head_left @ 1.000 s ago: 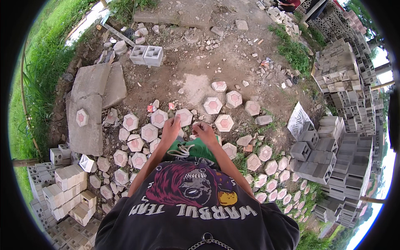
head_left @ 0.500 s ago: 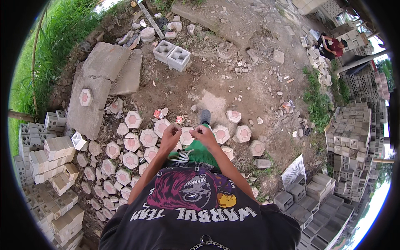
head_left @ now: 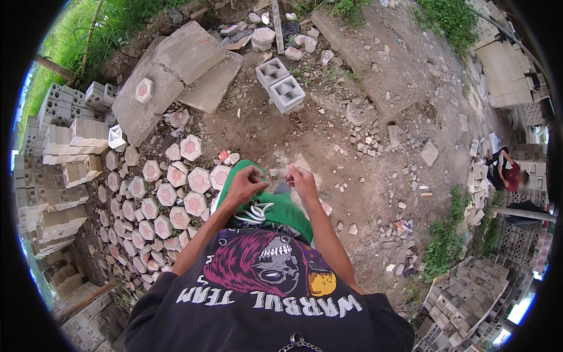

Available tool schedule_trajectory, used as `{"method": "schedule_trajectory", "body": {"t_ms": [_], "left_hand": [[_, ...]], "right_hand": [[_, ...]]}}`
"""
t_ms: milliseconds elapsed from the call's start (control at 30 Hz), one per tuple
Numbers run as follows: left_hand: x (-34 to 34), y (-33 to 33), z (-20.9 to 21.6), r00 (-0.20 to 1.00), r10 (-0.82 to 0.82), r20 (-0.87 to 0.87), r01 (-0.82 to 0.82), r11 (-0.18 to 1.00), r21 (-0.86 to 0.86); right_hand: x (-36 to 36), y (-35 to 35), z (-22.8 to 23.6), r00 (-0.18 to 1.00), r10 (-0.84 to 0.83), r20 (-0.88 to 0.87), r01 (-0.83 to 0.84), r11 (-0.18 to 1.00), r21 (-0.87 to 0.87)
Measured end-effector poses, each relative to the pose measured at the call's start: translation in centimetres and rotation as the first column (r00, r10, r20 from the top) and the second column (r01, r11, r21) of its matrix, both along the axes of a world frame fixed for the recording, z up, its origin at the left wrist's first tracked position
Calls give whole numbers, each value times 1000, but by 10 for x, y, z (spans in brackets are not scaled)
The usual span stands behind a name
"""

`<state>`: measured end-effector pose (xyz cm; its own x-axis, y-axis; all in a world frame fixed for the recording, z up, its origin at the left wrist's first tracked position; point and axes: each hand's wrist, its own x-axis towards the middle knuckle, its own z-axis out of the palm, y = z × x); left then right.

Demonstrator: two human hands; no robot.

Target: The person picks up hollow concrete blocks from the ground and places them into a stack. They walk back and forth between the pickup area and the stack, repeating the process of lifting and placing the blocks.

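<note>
I've got both hands up at centre frame, just above the green shorts with a white drawstring (head_left: 267,211). Left hand (head_left: 245,183) has fingers curled in, pinching something too small to make out; right hand (head_left: 303,179) likewise curled, fingertips near the left's. Hexagonal grey concrete pavers with pink centres (head_left: 176,188) spread at left, two hollow grey blocks (head_left: 280,84) upper centre.

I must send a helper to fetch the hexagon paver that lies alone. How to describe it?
Find the big grey slab at the upper left, beside the grass. One hexagon paver with a pink centre lies on it, alone; all other pavers cover the ground below.
</note>
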<state>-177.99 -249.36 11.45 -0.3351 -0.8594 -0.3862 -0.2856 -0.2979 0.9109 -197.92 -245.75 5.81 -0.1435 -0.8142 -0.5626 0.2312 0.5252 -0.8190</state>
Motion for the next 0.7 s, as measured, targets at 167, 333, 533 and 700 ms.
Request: {"method": "schedule_trajectory", "body": {"t_ms": [167, 333, 533, 700], "left_hand": [[-40, -63, -13, 991, -39, 130, 39, 999, -4], [-105, -144, -43, 995, -101, 3, 101, 994, -43], [-158, -276, -61, 959, -261, -114, 259, 965, -32], [-189, -383, -56, 967, -183, -178, 182, 983, -23]], "right_hand": [[-30, -42, -13, 998, -22, 57, 24, 1000, -20], [-88, -92, -20, 991, -134, -22, 135, 990, 50], [-138, -201, -34, 957, -286, -39, 287, 958, 9], [-160, -284, -26, 924, -380, -26, 380, 925, -16]]}}
